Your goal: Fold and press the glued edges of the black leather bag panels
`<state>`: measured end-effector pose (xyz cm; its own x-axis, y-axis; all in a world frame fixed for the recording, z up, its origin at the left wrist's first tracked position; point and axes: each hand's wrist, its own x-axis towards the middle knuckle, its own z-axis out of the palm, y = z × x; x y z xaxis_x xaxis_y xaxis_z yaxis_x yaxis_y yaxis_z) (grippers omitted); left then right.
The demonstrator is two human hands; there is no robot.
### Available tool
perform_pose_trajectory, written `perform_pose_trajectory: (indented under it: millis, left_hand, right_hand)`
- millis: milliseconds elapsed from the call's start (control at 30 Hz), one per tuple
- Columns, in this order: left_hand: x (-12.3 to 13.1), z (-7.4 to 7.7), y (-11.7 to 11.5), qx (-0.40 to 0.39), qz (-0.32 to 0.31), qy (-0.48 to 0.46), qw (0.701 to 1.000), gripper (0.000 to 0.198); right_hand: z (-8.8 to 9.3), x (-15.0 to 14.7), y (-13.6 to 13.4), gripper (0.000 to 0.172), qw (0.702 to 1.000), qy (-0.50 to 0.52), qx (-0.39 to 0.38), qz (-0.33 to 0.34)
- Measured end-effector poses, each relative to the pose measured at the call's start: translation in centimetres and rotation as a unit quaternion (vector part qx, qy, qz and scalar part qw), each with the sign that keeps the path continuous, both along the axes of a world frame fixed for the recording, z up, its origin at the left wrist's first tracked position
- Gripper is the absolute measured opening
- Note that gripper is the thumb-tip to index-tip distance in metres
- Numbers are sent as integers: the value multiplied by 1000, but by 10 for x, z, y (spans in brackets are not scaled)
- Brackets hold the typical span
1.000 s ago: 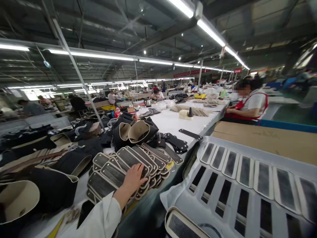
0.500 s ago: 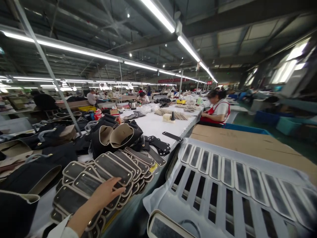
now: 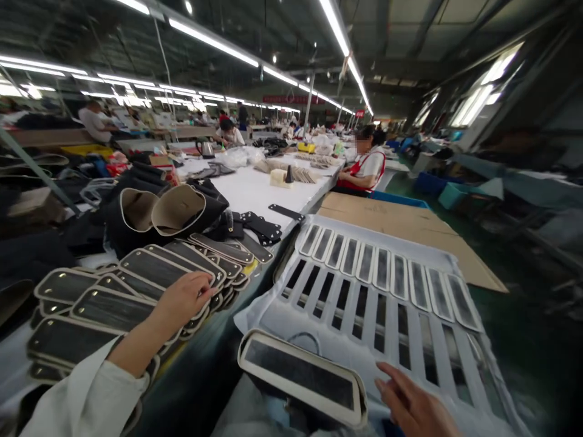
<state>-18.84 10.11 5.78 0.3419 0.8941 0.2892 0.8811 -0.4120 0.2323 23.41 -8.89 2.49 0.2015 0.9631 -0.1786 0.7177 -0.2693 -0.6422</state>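
Observation:
My left hand [image 3: 184,298] is on a pile of dark oblong panels [image 3: 107,309] with pale edging and metal rivets. Its fingers are curled closed on the right end of an upper panel [image 3: 157,267]. Low on the right, my right hand [image 3: 412,397] is partly in view with its fingers stretched out, holding nothing. It hovers near a pale slatted rack [image 3: 325,291]. Between the hands lies a stack of similar panels [image 3: 298,370] with white borders. A row of white-edged panels [image 3: 357,258] lies along the far side of the rack.
Black bags with beige linings [image 3: 177,209] lie behind the pile. Black perforated strips [image 3: 262,227] rest on the white table [image 3: 248,191]. Beyond the rack is a cardboard sheet [image 3: 387,221]. A co-worker in a red apron [image 3: 364,167] sits at the table's right side.
The view has turned right and down. My left hand's fingers, spread over the panels before, have curled at one panel's end. My right hand has come into view at the lower right.

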Motion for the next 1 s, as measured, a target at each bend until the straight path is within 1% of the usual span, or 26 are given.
perform_pose_trajectory:
  millis: [100,200,267,400,500,633,700,800,867,933,1000]
  left_hand:
    - [2,0,-14,-2,-7,-15,1000,28]
    - [3,0,-35,-10,6,-43,999,28]
    - [4,-4,-50,-19,20,-55,998,28]
    - [9,-22,-74,-55,21,-76,995,32]
    - [17,-40,-85,-108,25,-97,989,33]
    - [35,-59,-87,-189,48,-130,972,33]
    - [45,-66,-85,-224,46,-129,965,33]
    - [58,-72,-80,-249,18,-75,965,33]
    - [65,-75,-77,-258,8,-21,966,34]
    - [69,-77,-73,-265,10,16,964,34]
    - [71,-80,-69,-269,12,34,963,35]
  right_hand:
    - [5,-6,-2,49,1000,2,-25,11]
    - [3,-8,-4,46,999,-6,-29,15]
    - [-1,-6,-4,45,999,-14,-23,20]
    - [-3,-6,-3,44,999,-25,-20,33]
    - [0,-11,-1,44,998,-40,-15,41]
    - [1,-17,0,47,997,-59,-18,40]
    - [-2,-18,-1,49,995,-82,-37,34]
    - [-6,-21,-3,52,987,-128,-92,29]
    - [-8,-27,-4,47,981,-144,-125,44]
    - [-11,-34,-4,41,976,-157,-138,65]
    - [-15,-40,-2,37,971,-182,-137,76]
